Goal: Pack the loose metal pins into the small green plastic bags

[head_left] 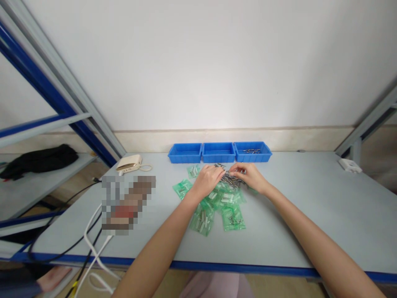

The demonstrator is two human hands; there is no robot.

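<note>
We take the pile of metal pieces (pixel 230 182) as our landmark. Both hands are at its far edge: the left hand (pixel 208 180) at the pile's left, the right hand (pixel 248 175) at its right, their fingertips nearly meeting above it. Neither is clearly nearer; the pile lies just below and in front of both sets of fingertips.

We see the right thumb and forefinger brought together in a pinch on what looks like a slim piece (pixel 229 171). It sits in the narrow gap between the hands, over the pile's far side. The left hand is curled with its fingers bent inward; its back hides the grip, so we cannot tell whether it has hold of the piece too.

The slim piece's long axis seems to run sideways, from one hand toward the other. It is too small for us to tell which end points which way. In the pile, the pieces lie at many angles.

Behind the pile we see a row of three blue trays; the right tray (pixel 253 158), behind and to the pile's right, holds similar metal pieces. Green bags (pixel 233 219) lie in front of the pile and to its left.
</note>
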